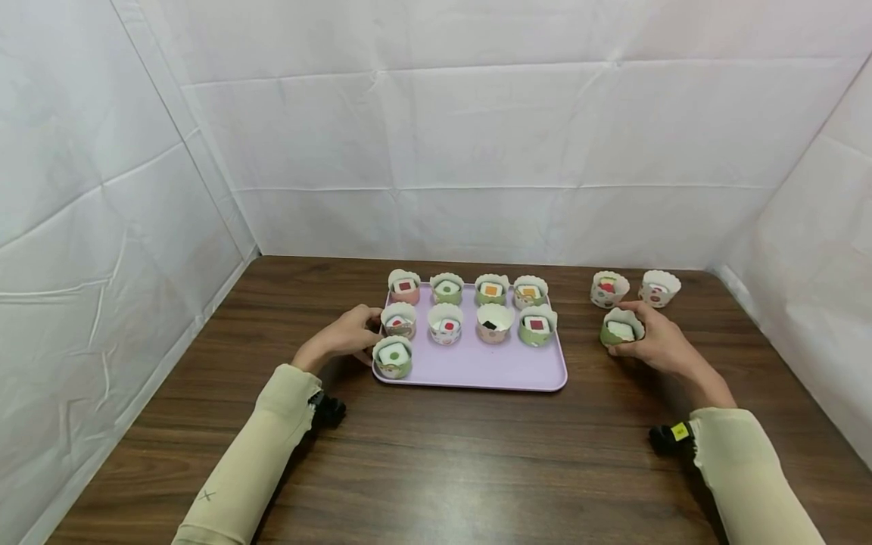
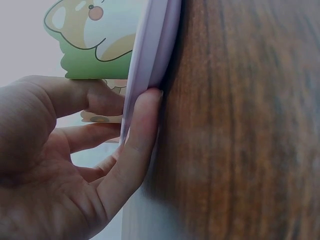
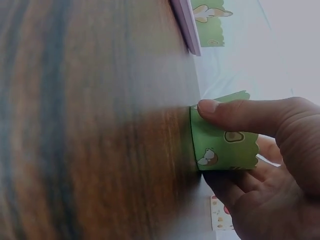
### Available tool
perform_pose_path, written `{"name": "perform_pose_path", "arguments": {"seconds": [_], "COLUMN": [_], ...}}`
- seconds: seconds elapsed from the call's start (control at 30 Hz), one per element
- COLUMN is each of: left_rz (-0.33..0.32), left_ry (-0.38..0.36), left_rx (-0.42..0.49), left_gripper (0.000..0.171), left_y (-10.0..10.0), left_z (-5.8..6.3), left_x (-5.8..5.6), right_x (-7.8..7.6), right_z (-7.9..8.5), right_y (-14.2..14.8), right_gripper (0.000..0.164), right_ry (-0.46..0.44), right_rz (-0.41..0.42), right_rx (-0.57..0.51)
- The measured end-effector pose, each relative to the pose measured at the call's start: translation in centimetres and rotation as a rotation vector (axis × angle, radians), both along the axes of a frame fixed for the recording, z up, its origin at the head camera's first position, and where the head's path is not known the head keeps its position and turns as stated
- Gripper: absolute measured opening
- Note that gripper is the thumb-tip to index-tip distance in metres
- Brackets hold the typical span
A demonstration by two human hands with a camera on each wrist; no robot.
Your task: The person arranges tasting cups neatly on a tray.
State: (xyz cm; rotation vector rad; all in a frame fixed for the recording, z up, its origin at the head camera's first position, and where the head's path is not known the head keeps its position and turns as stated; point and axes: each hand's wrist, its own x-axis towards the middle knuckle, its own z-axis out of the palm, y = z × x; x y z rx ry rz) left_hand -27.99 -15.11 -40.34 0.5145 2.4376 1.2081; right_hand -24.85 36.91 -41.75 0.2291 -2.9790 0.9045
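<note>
The left hand (image 1: 349, 333) pinches the left rim of a lilac tray (image 1: 470, 369), with its thumb and fingers on either side of the edge in the left wrist view. On that tray stand several patterned paper baking cups, each with a small block inside. Close beside the left hand is a green cup (image 1: 393, 369) at the tray's front left corner. Off the tray's right side, the right hand (image 1: 659, 342) holds another green paper cup (image 3: 227, 147) between thumb and fingers. This cup contains a white block (image 1: 621, 330) and stands upright on the table.
Behind the right hand, two white patterned cups (image 1: 608, 291) stand near the table's back edge. The dark wooden table (image 1: 463, 462) is bordered by white cloth walls (image 1: 477, 136) at the back and sides. The tray's front strip has bare surface.
</note>
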Motion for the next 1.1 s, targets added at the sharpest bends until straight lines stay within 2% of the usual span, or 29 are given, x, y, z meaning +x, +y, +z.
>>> {"name": "perform_pose_path", "arguments": {"seconds": [0.57,0.9,1.1], "left_rz": [-0.015,-0.006,-0.003], "left_ry": [0.005,0.003,0.002], "left_rx": [-0.005,-0.012,-0.009], "left_gripper": [0.034,0.034,0.034], "left_y": [-0.1,0.0,0.0], "left_z": [0.0,0.1,0.1], "left_x": [0.0,0.0,0.1], "right_x": [0.2,0.9,1.0], "right_z": [0.6,2.1,2.9], "right_y": [-0.2,-1.1,-1.6], "right_gripper": [0.077,0.074,0.076], "right_ry": [0.002,0.011,0.048], "right_rz": [-0.026,-0.034,-0.032], "right_rx": [0.031,0.010,0.025]}}
